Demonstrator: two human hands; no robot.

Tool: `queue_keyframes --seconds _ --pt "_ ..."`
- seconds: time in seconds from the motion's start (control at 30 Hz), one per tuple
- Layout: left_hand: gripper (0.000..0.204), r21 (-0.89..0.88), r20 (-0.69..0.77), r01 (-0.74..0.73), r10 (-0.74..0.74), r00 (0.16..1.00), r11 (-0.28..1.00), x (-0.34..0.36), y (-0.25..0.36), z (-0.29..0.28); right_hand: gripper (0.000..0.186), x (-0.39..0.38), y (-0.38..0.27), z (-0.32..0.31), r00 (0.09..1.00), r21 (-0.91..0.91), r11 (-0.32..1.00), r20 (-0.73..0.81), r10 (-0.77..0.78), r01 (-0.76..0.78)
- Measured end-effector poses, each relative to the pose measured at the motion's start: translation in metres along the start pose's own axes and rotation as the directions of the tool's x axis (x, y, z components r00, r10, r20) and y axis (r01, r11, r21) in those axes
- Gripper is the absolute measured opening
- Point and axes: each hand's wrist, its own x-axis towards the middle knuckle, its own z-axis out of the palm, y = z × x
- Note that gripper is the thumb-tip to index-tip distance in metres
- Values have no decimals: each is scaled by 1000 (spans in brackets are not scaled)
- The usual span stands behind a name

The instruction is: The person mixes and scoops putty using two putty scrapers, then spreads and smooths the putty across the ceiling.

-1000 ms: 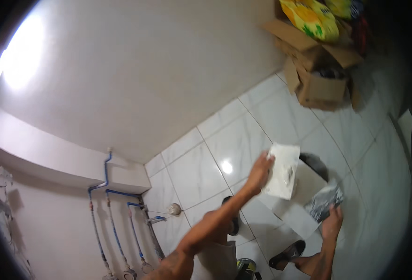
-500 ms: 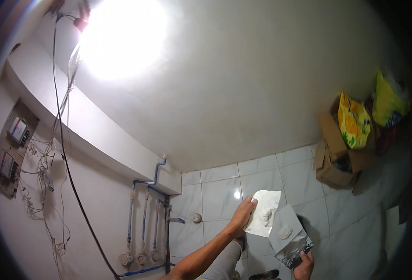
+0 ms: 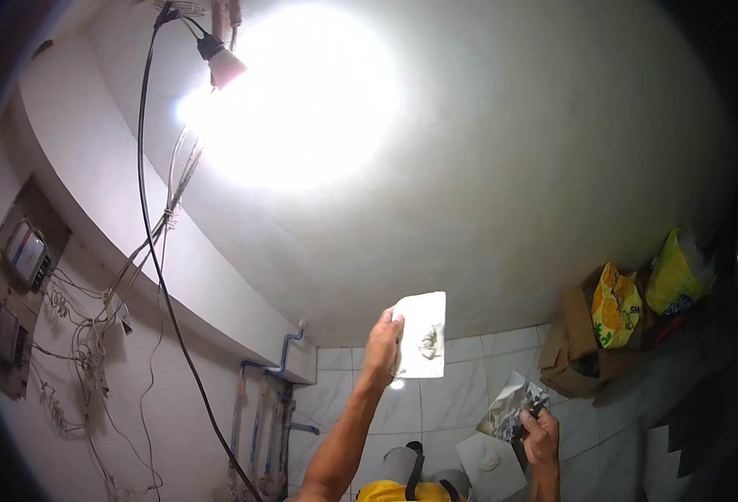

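Observation:
My left hand [image 3: 381, 347] grips the left edge of a flat white board [image 3: 419, 326], thumb on its face. A small lump of white putty [image 3: 427, 343] sits on that board. To the right and lower, my right hand [image 3: 540, 435] is closed round the dark handle of a wide putty knife [image 3: 513, 404]. Its shiny metal blade points up and to the left, apart from the board, with whitish smears on it. Below the blade is a second pale square piece [image 3: 488, 470] with a whitish lump; what it rests on I cannot make out.
A plastered wall [image 3: 486, 209] rises ahead, lit by a bright bulb in a hanging socket [image 3: 221, 63]. Loose cables [image 3: 147, 226], meter boxes [image 3: 26, 251] and blue pipes [image 3: 289, 347] line the left wall. Cardboard boxes [image 3: 570, 339] with yellow bags [image 3: 616, 305] stand at right on white floor tiles [image 3: 448, 393].
The view has tilted upward. My left hand has raised the board and moved it left. The putty knife has swung round from pointing at the board to blade up, farther from it.

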Motion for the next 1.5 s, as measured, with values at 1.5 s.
queue_keyframes --seconds 1.5 --pt "33 -29 -295 -127 113 949 991 105 173 -47 27 293 -199 340 -411 389 -196 907 -89 900"
